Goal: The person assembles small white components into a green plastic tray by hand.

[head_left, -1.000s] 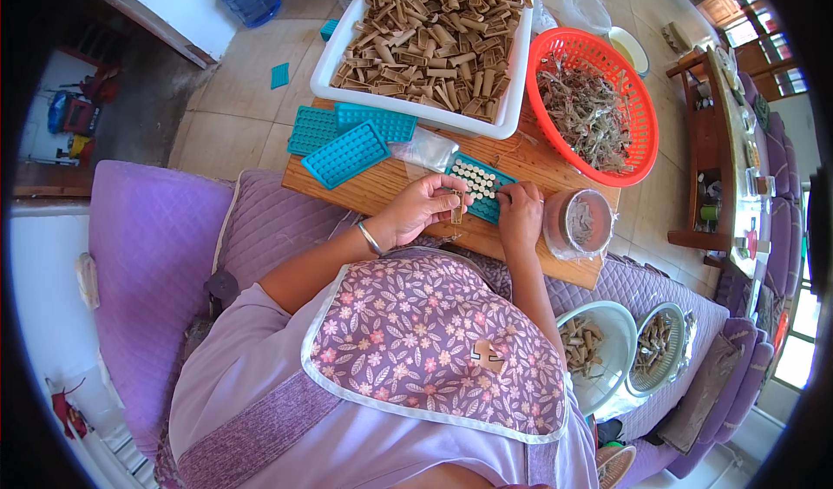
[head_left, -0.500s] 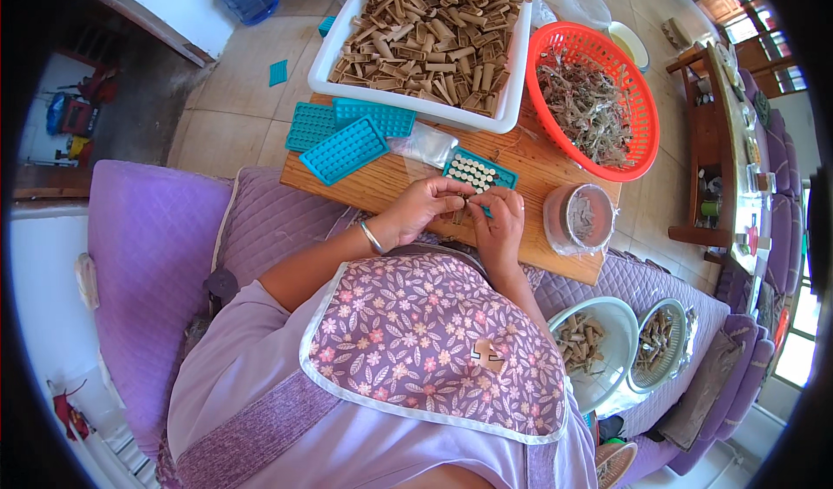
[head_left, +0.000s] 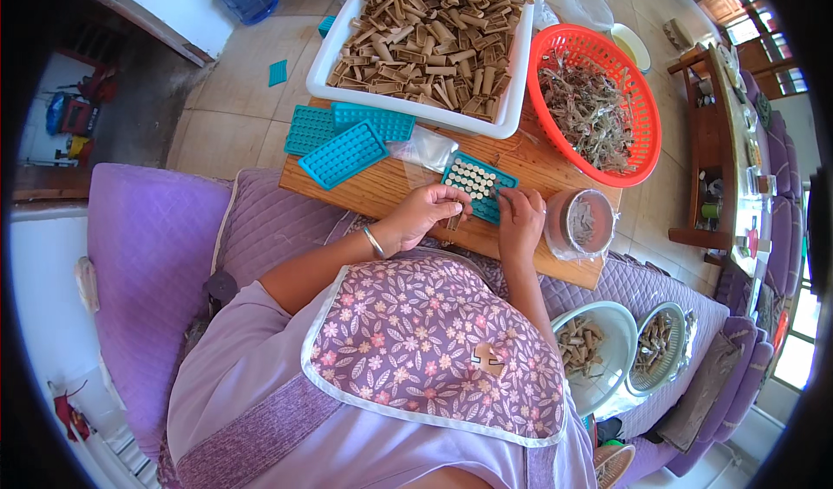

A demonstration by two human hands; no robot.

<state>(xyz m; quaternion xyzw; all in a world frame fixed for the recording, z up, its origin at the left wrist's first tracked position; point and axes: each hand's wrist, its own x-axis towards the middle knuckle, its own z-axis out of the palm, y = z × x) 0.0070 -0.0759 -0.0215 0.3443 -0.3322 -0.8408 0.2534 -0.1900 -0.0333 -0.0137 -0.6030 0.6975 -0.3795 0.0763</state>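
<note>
Both hands at a teal tray on a wooden board

Centrally, the left hand (head_left: 427, 214) holds its grip together on a small brown stick (head_left: 454, 221), just near the teal tray (head_left: 478, 183). The right hand (head_left: 521, 220) touches the tray's near right edge; whether its grip is apart or together cannot be told. The tray, filled with pale round pieces, lies on the wooden board (head_left: 390, 190). Farther off stand a white tub (head_left: 512, 98) of brown sticks and a red basket (head_left: 646, 116); empty teal trays (head_left: 344, 137) lie left.
</note>
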